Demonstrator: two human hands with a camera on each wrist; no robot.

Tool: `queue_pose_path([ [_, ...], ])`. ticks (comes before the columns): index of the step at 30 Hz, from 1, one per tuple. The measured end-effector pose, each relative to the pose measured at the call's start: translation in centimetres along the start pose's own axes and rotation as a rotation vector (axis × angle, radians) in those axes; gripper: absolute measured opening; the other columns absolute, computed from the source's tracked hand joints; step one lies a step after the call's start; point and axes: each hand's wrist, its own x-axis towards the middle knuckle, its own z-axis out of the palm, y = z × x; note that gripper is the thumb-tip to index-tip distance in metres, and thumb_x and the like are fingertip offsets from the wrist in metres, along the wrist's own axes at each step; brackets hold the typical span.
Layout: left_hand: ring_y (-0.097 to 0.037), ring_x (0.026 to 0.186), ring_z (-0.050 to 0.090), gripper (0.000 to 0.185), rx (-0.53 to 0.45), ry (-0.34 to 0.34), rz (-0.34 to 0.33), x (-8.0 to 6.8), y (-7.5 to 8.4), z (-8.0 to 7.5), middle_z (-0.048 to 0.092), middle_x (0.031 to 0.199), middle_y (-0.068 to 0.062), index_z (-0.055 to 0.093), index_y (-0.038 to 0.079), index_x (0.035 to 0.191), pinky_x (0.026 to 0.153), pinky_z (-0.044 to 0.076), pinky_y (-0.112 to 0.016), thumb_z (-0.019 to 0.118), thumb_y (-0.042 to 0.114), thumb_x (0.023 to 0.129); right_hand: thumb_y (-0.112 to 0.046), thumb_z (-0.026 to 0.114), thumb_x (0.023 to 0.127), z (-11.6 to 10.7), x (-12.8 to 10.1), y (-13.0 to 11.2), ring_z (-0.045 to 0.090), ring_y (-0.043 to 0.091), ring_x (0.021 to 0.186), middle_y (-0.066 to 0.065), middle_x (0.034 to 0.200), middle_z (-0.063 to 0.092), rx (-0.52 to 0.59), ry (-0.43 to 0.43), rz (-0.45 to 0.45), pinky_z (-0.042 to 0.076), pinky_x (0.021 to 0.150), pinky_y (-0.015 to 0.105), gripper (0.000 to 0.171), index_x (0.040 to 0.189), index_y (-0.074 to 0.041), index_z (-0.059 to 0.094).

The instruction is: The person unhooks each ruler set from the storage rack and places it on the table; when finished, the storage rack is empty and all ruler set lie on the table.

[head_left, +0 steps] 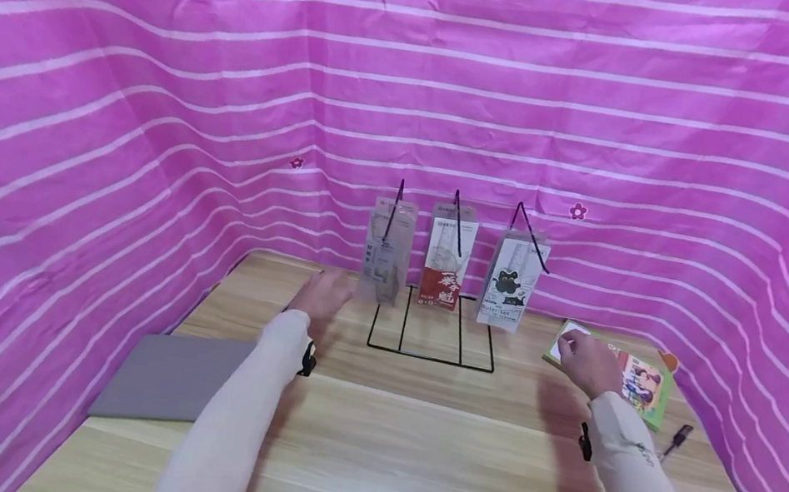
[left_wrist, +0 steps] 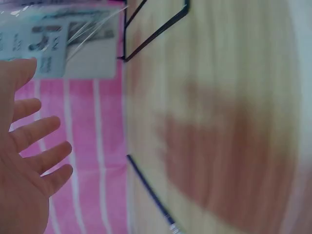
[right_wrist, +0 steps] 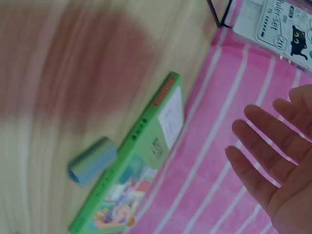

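My left hand (head_left: 323, 295) reaches just left of a clear hanging package (head_left: 386, 249); in the left wrist view its fingers are loosely spread and the thumb overlaps a package (left_wrist: 92, 53). Over the far end of a green illustrated book (head_left: 652, 404) hovers my right hand (head_left: 591, 364), its fingers spread and holding nothing in the right wrist view. A black wire rack (head_left: 432, 358) carries several packs on three slanted hooks. The middle pack (head_left: 445, 274) is red and white; a ruler set pack (head_left: 510, 283) with a black cat hangs on the right.
A flat grey panel (head_left: 171, 379) lies at the left of the wooden table (head_left: 409, 467). Near the book are a pen (head_left: 677, 441) and a small blue-grey block (right_wrist: 92, 161). Pink striped cloth (head_left: 418, 81) encloses the back and sides.
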Motion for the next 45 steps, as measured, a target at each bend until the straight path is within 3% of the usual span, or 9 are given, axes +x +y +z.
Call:
queue_pose_path([
  [6, -0.038, 0.126, 0.059, 0.044, -0.042, -0.087, 0.004, -0.7, -0.7, 2.5, 0.06, 0.141, -0.017, 0.055, 0.006, 0.143, 0.11, 0.044, -0.054, 0.055, 0.028, 0.104, -0.017, 0.054, 0.099, 1.4, -0.4, -0.2, 0.065, 0.03, 0.07, 0.019, 0.086, 0.072, 0.029, -0.004, 0.017, 0.052, 0.059, 0.049, 0.026, 0.105, 0.001, 0.072],
  [12, -0.039, 0.129, 0.057, 0.042, -0.093, -0.172, 0.023, -1.2, -1.4, 4.7, 0.059, 0.142, -0.018, 0.058, 0.005, 0.14, 0.111, 0.043, -0.053, 0.062, 0.02, 0.101, -0.02, 0.056, 0.098, 2.8, -0.6, -0.6, 0.068, 0.033, 0.075, 0.021, 0.094, 0.074, 0.051, -0.02, 0.019, 0.054, 0.06, 0.049, 0.027, 0.105, 0.0, 0.073],
  [14, -0.04, 0.136, 0.05, 0.042, -0.104, -0.183, 0.022, -1.3, -1.5, 5.2, 0.055, 0.146, -0.018, 0.06, 0.005, 0.138, 0.115, 0.038, -0.055, 0.065, 0.02, 0.099, -0.021, 0.056, 0.098, 3.2, -0.5, -0.8, 0.069, 0.036, 0.078, 0.023, 0.096, 0.074, 0.055, -0.024, 0.018, 0.055, 0.064, 0.052, 0.029, 0.106, 0.001, 0.073],
  [20, -0.044, 0.151, 0.022, 0.044, -0.069, -0.157, 0.011, -1.8, -2.3, 6.5, 0.045, 0.154, -0.018, 0.064, 0.009, 0.135, 0.123, 0.014, -0.06, 0.07, 0.027, 0.095, -0.019, 0.057, 0.098, 3.9, -0.3, -1.5, 0.069, 0.034, 0.079, 0.022, 0.095, 0.074, 0.083, -0.038, 0.007, 0.055, 0.071, 0.053, 0.029, 0.106, 0.004, 0.072],
  [24, -0.044, 0.151, 0.02, 0.043, -0.046, -0.13, 0.017, -1.8, -3.1, 7.3, 0.047, 0.154, -0.015, 0.065, 0.012, 0.134, 0.124, 0.009, -0.057, 0.068, 0.032, 0.096, -0.018, 0.058, 0.098, 4.1, -0.3, -1.6, 0.068, 0.032, 0.078, 0.021, 0.094, 0.074, 0.09, -0.03, 0.006, 0.055, 0.072, 0.053, 0.027, 0.106, 0.003, 0.073],
  [29, -0.046, 0.148, 0.028, 0.038, -0.042, -0.063, 0.069, -1.4, -4.0, 8.6, 0.053, 0.149, -0.016, 0.069, 0.011, 0.128, 0.124, 0.012, -0.057, 0.068, 0.03, 0.095, -0.017, 0.058, 0.099, 4.3, -0.4, -1.5, 0.069, 0.033, 0.081, 0.021, 0.096, 0.074, 0.094, -0.038, 0.014, 0.056, 0.076, 0.054, 0.027, 0.107, 0.004, 0.072],
  [36, -0.046, 0.144, 0.037, 0.032, -0.041, -0.005, 0.114, -1.7, -3.6, 9.5, 0.059, 0.142, -0.018, 0.072, 0.008, 0.122, 0.12, 0.021, -0.06, 0.07, 0.023, 0.094, -0.018, 0.057, 0.1, 4.8, -0.6, -1.2, 0.069, 0.032, 0.083, 0.022, 0.098, 0.074, 0.122, -0.041, 0.034, 0.056, 0.077, 0.053, 0.028, 0.109, 0.004, 0.071],
  [45, -0.042, 0.143, 0.04, 0.029, -0.007, 0.023, 0.139, -1.5, -3.6, 9.8, 0.061, 0.139, -0.017, 0.074, 0.008, 0.119, 0.118, 0.025, -0.06, 0.072, 0.021, 0.093, -0.018, 0.057, 0.101, 4.1, 0.7, -1.2, 0.069, 0.035, 0.086, 0.024, 0.1, 0.073, 0.26, 0.058, 0.03, 0.058, 0.078, 0.05, 0.029, 0.115, 0.005, 0.069],
])
